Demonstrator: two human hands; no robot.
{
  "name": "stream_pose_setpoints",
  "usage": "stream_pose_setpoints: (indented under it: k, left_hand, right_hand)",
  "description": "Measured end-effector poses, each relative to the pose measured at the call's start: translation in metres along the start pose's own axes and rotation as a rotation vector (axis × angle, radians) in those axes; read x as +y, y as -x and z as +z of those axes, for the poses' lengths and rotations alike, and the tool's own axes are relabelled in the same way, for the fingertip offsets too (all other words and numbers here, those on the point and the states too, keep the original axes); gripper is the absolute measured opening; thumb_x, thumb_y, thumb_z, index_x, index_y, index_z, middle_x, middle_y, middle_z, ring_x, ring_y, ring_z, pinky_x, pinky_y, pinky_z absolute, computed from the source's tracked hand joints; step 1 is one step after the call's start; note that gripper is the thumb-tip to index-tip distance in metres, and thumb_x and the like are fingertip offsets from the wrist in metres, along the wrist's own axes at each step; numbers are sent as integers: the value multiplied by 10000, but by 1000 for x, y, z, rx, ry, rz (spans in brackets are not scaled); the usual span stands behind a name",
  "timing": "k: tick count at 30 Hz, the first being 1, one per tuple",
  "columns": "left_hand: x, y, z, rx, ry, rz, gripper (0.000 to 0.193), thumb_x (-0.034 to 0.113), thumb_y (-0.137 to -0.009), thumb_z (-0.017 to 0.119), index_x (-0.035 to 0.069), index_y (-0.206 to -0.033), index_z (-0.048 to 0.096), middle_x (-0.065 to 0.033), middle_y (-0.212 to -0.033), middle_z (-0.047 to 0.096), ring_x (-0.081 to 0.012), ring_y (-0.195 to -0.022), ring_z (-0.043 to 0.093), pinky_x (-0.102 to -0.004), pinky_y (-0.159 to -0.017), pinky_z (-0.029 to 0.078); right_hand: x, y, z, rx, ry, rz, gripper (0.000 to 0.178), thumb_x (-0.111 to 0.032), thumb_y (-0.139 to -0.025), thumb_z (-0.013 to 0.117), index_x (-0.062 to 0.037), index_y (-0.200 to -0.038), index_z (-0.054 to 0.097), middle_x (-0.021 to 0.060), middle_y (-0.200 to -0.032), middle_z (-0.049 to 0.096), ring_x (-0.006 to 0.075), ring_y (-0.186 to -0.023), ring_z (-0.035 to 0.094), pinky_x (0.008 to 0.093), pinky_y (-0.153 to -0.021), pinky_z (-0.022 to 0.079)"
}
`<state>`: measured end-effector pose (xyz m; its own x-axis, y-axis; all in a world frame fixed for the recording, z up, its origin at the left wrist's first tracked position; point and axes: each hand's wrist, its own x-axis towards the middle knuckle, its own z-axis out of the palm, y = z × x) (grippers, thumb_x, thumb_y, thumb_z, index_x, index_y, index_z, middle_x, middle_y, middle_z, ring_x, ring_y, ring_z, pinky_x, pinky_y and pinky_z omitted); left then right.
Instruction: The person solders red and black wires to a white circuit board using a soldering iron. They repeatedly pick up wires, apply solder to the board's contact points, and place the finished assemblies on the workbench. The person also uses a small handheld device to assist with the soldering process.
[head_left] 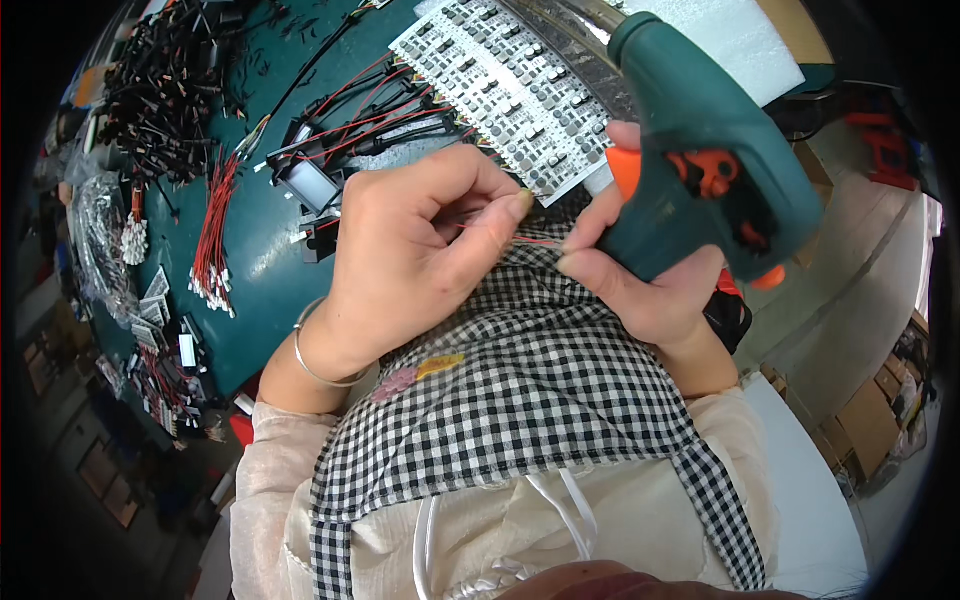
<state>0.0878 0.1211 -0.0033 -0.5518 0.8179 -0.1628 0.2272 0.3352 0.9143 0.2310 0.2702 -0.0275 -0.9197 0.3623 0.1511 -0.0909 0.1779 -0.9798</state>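
Note:
A few thin red and pale wires [537, 241] run between my two hands in front of the apron. My left hand [420, 240] pinches them between thumb and fingers; its inner grip is partly hidden. At their other end, the thumb and forefinger of my right hand [660, 290] close on the wires. A dark green gun-shaped tool [720, 130] with an orange trigger sits in the right hand, covering much of the palm. Beyond my left hand lies a white panel of small circuit boards [510, 85], with red and black leads along its near-left edge.
On the green bench [265, 340] lie a bundle of red wires with white connectors [213, 245], a heap of black cables [165, 100] and small black units with screens [310, 185]. White foam [740, 45] lies at the back right. Cardboard boxes [868, 425] stand on the floor at right.

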Motion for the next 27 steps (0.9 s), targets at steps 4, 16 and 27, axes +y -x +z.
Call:
stream_pose_setpoints:
  k: [4, 16, 27]
  left_hand:
    - [-18, 0, 6, 94, -285, 112, 46, 29, -816, 680, -8, -824, 654, -11, -598, 592, -30, -511, 492, -184, -477, 378]
    - [-28, -14, 22, 169, -392, 232, 72, 23, -727, 692, 23, -716, 620, -27, -536, 527, -67, -421, 412, -227, -413, 333]
    - [-28, -14, 23, 187, -401, 205, 65, 7, -711, 664, 25, -689, 606, -13, -528, 511, -59, -428, 394, -218, -418, 321]
  right_hand:
    - [3, 9, -14, 56, -41, 2, 737, -27, -723, 744, 102, -1329, 345, 88, -728, 585, 139, -622, 566, 235, -594, 472]
    - [-23, 79, -57, 355, -404, 288, 845, -179, -666, 827, 205, -1247, 348, 69, -623, 514, 120, -430, 471, 220, -371, 392]
    - [-18, 100, -52, 398, -311, 321, 689, -230, -659, 851, 134, -1085, 448, 34, -516, 456, 121, -383, 439, 222, -363, 350]
